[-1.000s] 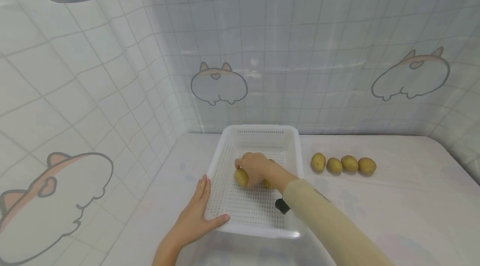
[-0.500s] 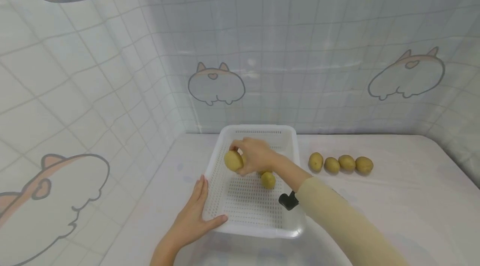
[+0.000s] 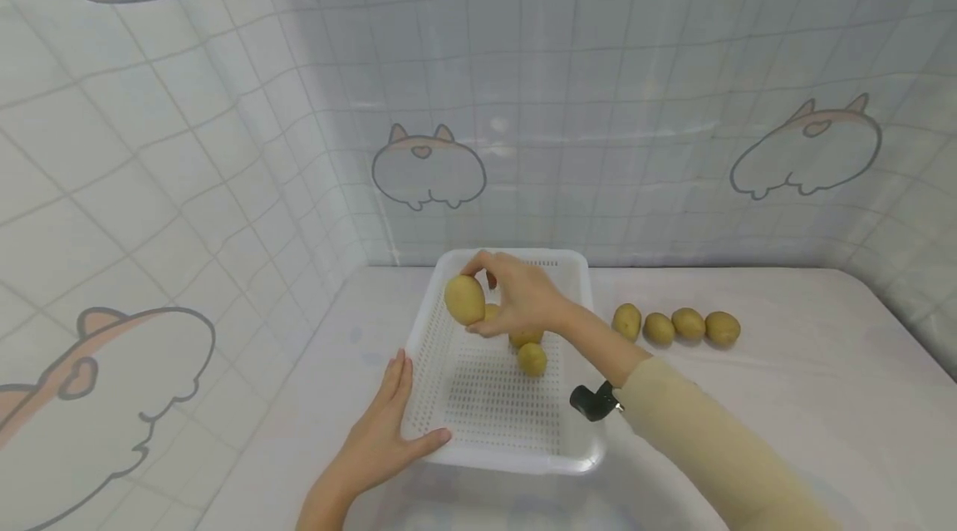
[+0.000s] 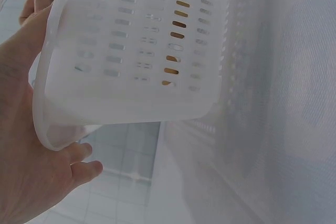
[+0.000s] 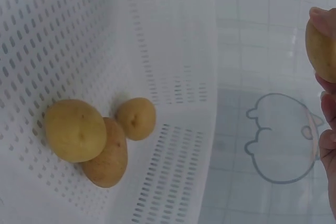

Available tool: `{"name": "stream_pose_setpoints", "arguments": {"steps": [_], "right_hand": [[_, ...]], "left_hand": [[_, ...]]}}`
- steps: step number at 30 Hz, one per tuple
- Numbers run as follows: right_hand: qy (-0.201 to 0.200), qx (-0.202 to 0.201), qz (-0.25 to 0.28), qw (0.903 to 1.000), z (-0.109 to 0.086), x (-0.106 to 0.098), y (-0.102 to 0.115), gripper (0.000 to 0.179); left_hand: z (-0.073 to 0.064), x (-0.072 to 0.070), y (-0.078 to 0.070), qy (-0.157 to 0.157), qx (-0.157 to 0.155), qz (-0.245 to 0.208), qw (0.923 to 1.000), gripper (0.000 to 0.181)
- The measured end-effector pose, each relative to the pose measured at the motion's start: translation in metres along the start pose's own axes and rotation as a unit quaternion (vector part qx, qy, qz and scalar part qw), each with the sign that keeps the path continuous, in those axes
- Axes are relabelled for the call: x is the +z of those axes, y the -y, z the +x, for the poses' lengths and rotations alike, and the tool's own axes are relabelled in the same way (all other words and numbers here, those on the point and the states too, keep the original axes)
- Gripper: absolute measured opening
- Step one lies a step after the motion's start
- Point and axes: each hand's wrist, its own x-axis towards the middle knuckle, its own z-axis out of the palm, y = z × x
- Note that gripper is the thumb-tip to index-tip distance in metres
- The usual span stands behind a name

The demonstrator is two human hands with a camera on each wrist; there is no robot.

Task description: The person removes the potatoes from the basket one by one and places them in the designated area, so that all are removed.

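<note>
My right hand [image 3: 523, 295] pinches a potato [image 3: 464, 299] between thumb and fingers, held up over a white perforated plastic basket [image 3: 486, 458]. In the right wrist view that same potato [image 5: 320, 51] shows at the right edge. Three potatoes lie together on the basket floor: a round one [image 5: 75, 130], a longer one [image 5: 107, 157] and a small one [image 5: 136, 118]. My left hand [image 3: 383, 427] rests on the basket's near left corner, its fingers along the outer side and its thumb over the front rim. The left wrist view shows this hand [image 4: 31, 129] against the rim.
A row of several potatoes [image 3: 688, 325] lies on the pale tablecloth [image 3: 777, 398] right of the basket. Grid-patterned curtains with corgi drawings [image 3: 429, 169] stand behind and at the sides. A black wrist camera [image 3: 594, 402] sits under the right forearm.
My right hand has lifted the potato from the basket floor, rising up and slightly away, which uncovers the potatoes beneath. The left hand has stayed at the basket corner.
</note>
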Motion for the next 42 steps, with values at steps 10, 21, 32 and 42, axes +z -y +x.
{"name": "stream_pose_setpoints", "arguments": {"steps": [10,21,32,42], "right_hand": [[-0.064,-0.011,0.036,0.9972,-0.013,-0.02,0.003,0.067],[-0.103,-0.048,0.062,0.9916,-0.021,-0.032,0.001,0.071],[-0.124,-0.089,0.051,0.9869,-0.034,-0.042,-0.013,0.071],[-0.119,-0.059,0.051,0.9899,-0.055,-0.056,-0.024,0.072]], "left_hand": [[0.002,0.0,0.0,-0.001,0.003,0.008,1.0,0.114],[0.001,-0.002,0.0,0.0,0.01,0.013,0.9999,0.114],[0.002,-0.003,-0.003,-0.003,0.007,0.007,0.9999,0.114],[0.003,-0.001,0.001,-0.009,0.012,0.013,0.9998,0.114]]}}
